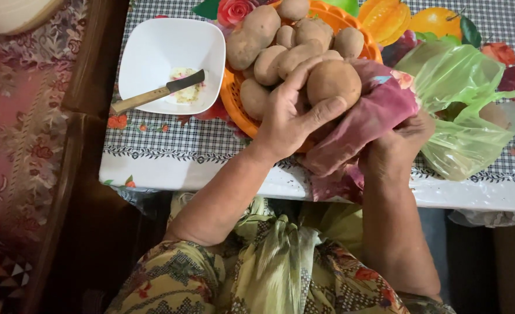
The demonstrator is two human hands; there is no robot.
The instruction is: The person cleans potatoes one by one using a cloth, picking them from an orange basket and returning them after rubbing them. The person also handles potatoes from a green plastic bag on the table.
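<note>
Left hand [286, 119] grips a potato [333, 82] over the orange basket [234, 102]; right hand [400, 145] clutches a pink cloth [368, 125] right of it.

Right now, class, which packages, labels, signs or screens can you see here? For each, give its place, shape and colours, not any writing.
Green plastic bag: right side of the table, crumpled, see-through, lying open beside the right hand.
Pink plastic bag: table edge, bunched in the right hand, under the potato that the left hand grips.
No labels, signs or screens are in view.
</note>
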